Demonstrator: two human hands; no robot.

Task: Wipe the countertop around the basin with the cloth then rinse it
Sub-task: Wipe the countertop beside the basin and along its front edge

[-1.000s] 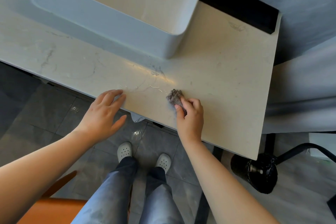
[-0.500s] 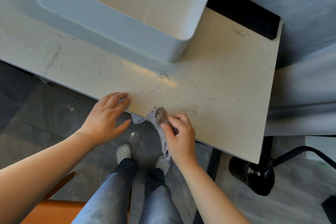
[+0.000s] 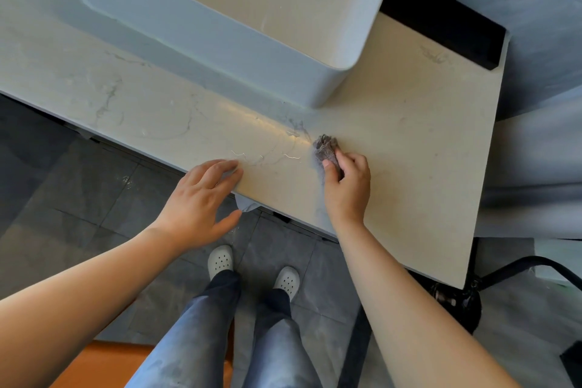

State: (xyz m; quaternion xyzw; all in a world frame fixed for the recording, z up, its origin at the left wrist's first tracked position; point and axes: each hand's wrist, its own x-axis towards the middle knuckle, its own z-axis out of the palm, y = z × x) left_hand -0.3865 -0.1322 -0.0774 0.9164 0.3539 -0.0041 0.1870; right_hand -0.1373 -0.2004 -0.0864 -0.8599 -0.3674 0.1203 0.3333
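While gripping the cloth point(image 3: 326, 148), the right hand point(image 3: 346, 186) presses the countertop point(image 3: 409, 135).

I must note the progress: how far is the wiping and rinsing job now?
Done: nothing can be confirmed; the countertop shows faint marks, perhaps only veining. In hand: the right hand presses the bunched cloth on the countertop before the basin corner; the left hand rests open at the edge. Left: the remaining surface, then the rinse.

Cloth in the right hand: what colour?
Grey-brown cloth, bunched up; clearest in the head view.
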